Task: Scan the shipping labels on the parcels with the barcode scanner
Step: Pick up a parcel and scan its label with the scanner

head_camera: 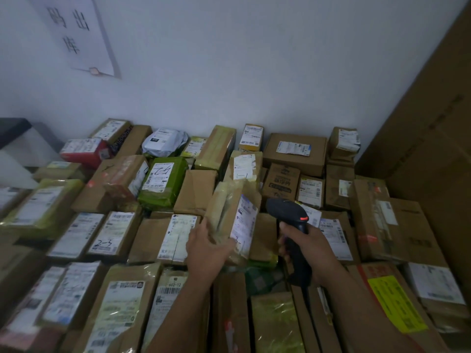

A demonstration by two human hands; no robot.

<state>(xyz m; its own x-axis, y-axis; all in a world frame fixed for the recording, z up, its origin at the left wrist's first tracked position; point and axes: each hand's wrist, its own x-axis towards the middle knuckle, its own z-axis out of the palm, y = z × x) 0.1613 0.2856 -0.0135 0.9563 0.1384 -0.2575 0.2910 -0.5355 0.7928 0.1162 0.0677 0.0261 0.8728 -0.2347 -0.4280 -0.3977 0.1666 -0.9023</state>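
Tilting parcel (228, 217) so label (244, 224) is facing scanner (286, 210): left grip (206, 247) is clasping it, right grip (309, 247) is clenching scanner handle.

Matt black plastic scanner (290, 220); brown cardboard parcel (230, 220) under glossy tape, with paper label (244, 222).

L grip (206, 248), R grip (316, 244), forearms (183, 307): bare.
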